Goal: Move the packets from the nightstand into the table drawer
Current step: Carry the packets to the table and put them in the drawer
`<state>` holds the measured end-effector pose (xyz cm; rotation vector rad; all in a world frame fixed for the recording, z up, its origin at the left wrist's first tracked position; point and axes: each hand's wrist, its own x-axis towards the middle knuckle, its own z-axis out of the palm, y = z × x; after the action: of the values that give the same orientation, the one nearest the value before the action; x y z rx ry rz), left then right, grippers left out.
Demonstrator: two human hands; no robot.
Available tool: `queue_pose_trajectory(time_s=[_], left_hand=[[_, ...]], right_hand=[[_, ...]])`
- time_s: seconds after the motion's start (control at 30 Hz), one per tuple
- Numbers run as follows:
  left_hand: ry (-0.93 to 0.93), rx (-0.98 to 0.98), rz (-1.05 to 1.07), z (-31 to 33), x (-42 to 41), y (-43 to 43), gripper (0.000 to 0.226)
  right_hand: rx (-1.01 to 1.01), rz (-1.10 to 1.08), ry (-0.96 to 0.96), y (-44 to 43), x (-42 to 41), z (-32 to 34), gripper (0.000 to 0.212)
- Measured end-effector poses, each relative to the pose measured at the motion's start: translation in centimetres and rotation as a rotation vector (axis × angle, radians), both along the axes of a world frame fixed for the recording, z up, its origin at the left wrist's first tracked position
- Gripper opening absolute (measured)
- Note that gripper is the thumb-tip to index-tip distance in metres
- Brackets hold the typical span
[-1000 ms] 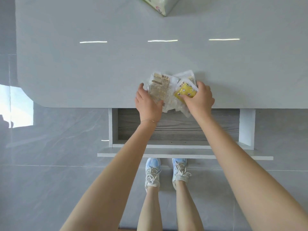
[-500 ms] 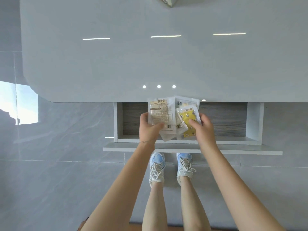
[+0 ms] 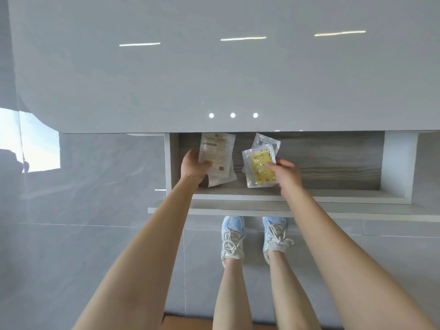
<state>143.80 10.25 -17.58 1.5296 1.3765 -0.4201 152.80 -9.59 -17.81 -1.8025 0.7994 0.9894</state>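
Gripping beige printed packets (image 3: 217,153) in left hand (image 3: 194,166), pinching yellow star-print packet (image 3: 262,170) in right hand (image 3: 287,172), over grey wood-grain drawer (image 3: 333,160). Could slide apart and scatter: slick stacked film.

Inside the open drawer (image 3: 397,163) under the grey tabletop (image 3: 214,79), the left grip (image 3: 194,166) holds a beige packet (image 3: 217,151), while the right grip (image 3: 287,175) pinches a yellow packet (image 3: 262,171) with a clear packet (image 3: 263,141) behind it.
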Motion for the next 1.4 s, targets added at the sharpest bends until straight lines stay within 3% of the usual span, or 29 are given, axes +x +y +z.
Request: queue_pose_trajectory(time_s=[0.3, 0.47, 0.6, 0.73, 0.8, 0.93, 1.07, 1.23, 1.4], left_hand=[[0.005, 0.185, 0.005, -2.6, -0.7, -0.1, 0.028], [0.016, 0.252, -0.02, -2.2, -1.0, 0.1, 0.032], [0.001, 0.305, -0.198, 0.8, -1.3, -0.2, 0.046], [-0.123, 0.37, -0.38, 7.1, -1.9, -1.0, 0.047], [-0.163, 0.443, -0.495, 11.0, -2.6, -1.2, 0.047], [-0.199, 0.581, -0.744, 19.7, -3.8, -1.7, 0.046], [-0.147, 0.656, -0.803, 29.5, -6.1, -2.8, 0.061], [0.003, 0.645, -0.755, 37.6, -9.3, -3.8, 0.065], [0.028, 0.664, -0.59, 42.7, -11.3, -4.5, 0.067]], right_hand=[[-0.137, 0.071, -0.139, 0.1, -0.6, -2.4, 0.024], [-0.206, 0.167, -0.16, -0.4, -0.1, -2.0, 0.044], [-0.244, 0.441, -0.254, -1.0, -0.4, 0.6, 0.058], [-0.299, 1.087, -0.615, -1.8, -1.0, 6.7, 0.068], [-0.277, 1.259, -0.702, -1.5, -1.3, 11.2, 0.069], [-0.316, 1.318, -0.716, -0.2, -2.4, 21.9, 0.074], [-0.309, 1.375, -0.693, 0.9, -4.3, 31.9, 0.075], [-0.316, 1.47, -0.635, 1.7, -5.8, 40.2, 0.077], [-0.291, 1.553, -0.707, 2.1, -7.1, 45.7, 0.077]])
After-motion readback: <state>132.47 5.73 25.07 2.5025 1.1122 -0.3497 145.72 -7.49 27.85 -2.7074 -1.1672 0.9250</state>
